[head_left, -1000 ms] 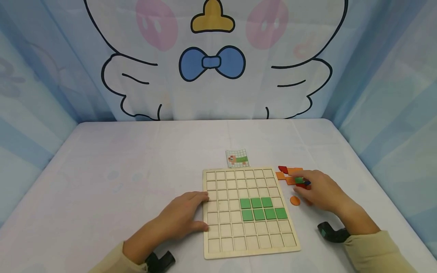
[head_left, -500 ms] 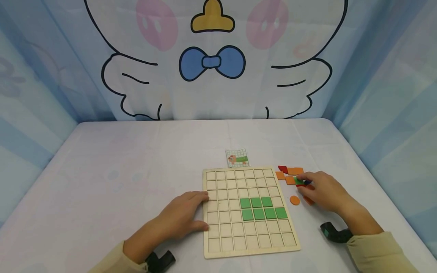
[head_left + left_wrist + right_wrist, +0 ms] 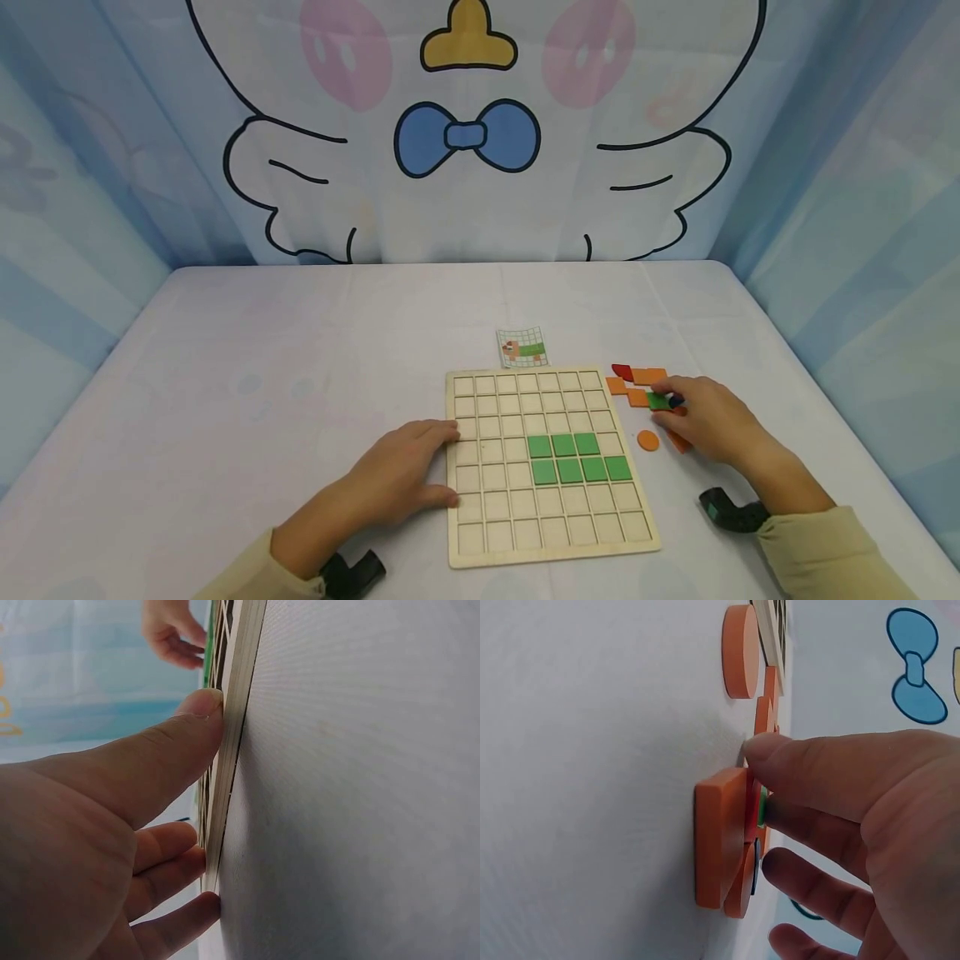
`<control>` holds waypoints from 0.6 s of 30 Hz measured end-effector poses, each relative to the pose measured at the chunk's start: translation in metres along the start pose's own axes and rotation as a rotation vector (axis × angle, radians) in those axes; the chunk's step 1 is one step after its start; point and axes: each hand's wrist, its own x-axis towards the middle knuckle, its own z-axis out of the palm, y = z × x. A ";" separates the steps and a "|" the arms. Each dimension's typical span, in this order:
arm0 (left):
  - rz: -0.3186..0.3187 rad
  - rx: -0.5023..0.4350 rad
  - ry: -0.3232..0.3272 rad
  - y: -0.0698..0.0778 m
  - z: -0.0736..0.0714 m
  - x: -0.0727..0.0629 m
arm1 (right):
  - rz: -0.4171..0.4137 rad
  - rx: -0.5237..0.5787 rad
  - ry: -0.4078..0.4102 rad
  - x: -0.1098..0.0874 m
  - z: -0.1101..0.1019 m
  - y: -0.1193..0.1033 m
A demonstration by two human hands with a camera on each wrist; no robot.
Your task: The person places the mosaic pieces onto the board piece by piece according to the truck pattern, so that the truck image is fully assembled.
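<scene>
My left hand [image 3: 405, 471] rests against the left edge of a wooden grid board [image 3: 491, 562], its thumb [image 3: 191, 724] and fingertips touching the rim. Two rows of green square tiles [image 3: 567, 471] sit in the board's cells. Right of the board, my right hand [image 3: 708, 421] reaches into a small pile of loose pieces. Its thumb and index finger pinch a green square tile [image 3: 657, 402] lying over a red piece [image 3: 751, 814]. A dark blue piece [image 3: 677, 401] shows under the fingers.
Orange tiles [image 3: 648, 377], a red rounded piece [image 3: 622, 372] and an orange disc [image 3: 648, 441] lie beside the board. Behind it is a small picture card [image 3: 522, 347]. A printed curtain [image 3: 480, 208] hangs along the table's far edge.
My right hand has drawn slightly back to the right among the pieces, and the green tile at its fingers has shifted a little. The left hand and board have stayed put.
</scene>
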 end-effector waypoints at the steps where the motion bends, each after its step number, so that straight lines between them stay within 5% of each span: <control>1: -0.001 -0.003 -0.001 0.000 0.000 0.000 | 0.002 0.001 -0.003 0.000 0.000 0.000; 18: 0.006 0.003 0.007 -0.001 0.001 0.000 | 0.006 -0.013 0.003 0.001 0.001 -0.001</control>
